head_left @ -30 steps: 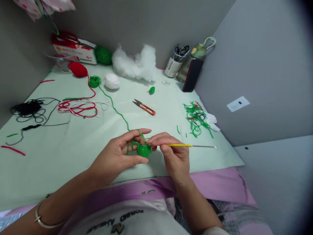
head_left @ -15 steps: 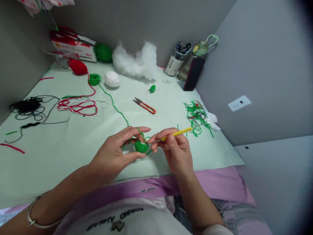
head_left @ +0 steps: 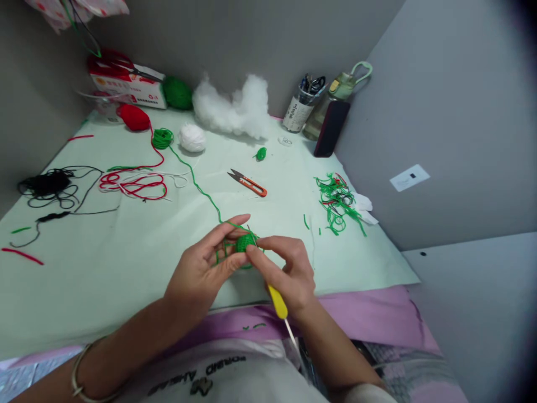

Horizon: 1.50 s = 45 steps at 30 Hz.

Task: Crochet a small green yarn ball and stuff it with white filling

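A small green crocheted piece (head_left: 244, 243) is pinched between the thumb and fingers of my left hand (head_left: 200, 263). Green yarn (head_left: 205, 193) runs from it over my left fingers and back across the table to a small green skein (head_left: 162, 137). My right hand (head_left: 289, 271) grips a crochet hook (head_left: 277, 302) with a yellow handle, and its metal tip rises at the right side of the piece. The handle end slants down toward my body. My right thumb and index finger touch the crocheted piece, so part of the hook is hidden behind them.
Thread snips (head_left: 247, 183) lie beyond my hands. White stuffing (head_left: 232, 109), a white yarn ball (head_left: 192, 137) and a red yarn ball (head_left: 134, 117) sit farther back. Yarn scraps (head_left: 338, 204) are heaped at right. A phone (head_left: 332, 129) leans against a bottle (head_left: 344, 84). Black yarn (head_left: 46, 183) lies left.
The crochet hook has swung from pointing left, handle toward the right, to tip up with the handle toward my body. My right hand has turned and closed in on the crocheted piece.
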### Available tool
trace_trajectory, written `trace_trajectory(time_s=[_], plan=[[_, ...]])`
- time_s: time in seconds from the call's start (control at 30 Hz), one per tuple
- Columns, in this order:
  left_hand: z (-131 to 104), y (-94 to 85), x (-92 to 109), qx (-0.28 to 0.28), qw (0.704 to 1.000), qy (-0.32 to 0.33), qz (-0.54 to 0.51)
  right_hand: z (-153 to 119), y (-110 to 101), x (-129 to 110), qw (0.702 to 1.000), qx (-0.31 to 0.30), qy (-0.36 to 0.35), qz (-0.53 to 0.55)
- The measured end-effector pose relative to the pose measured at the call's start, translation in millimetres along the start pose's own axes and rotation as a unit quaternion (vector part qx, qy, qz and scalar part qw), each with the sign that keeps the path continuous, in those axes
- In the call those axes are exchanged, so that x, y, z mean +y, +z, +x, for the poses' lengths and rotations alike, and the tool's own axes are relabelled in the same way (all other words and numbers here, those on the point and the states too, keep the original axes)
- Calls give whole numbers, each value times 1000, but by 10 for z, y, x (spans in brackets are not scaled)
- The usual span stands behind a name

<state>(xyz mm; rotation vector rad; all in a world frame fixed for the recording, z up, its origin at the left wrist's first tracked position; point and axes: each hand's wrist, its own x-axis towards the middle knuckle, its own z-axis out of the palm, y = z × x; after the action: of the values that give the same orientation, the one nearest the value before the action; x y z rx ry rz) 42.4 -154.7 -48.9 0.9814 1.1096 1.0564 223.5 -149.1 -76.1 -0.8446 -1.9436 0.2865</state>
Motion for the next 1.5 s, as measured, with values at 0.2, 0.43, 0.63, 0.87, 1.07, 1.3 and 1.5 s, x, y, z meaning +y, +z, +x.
trace_trajectory(time_s=[0.2, 0.43, 0.63, 0.87, 1.07, 1.3, 1.5], plan=[[-23, -12, -21, -80, 974, -90, -193, -33, 22, 13, 999, 30, -27, 15], [77, -176, 18, -135, 961, -108, -215, 73, 19, 4, 962, 96, 118, 227], [126, -264, 25, -163, 964, -108, -182, 125, -56, 47, 888, 101, 261, 364], [125, -299, -7, -200, 955, -116, -186, 193, -82, 69, 794, 71, 366, 480], [89, -188, 29, -151, 983, -73, -74, 133, -15, 4, 877, 39, 262, 400], [62, -160, 65, -88, 996, -17, 24, 114, 29, -15, 916, 55, 211, 336], [74, -189, 87, -75, 996, 10, 56, 136, 45, 42, 862, 49, 271, 425]])
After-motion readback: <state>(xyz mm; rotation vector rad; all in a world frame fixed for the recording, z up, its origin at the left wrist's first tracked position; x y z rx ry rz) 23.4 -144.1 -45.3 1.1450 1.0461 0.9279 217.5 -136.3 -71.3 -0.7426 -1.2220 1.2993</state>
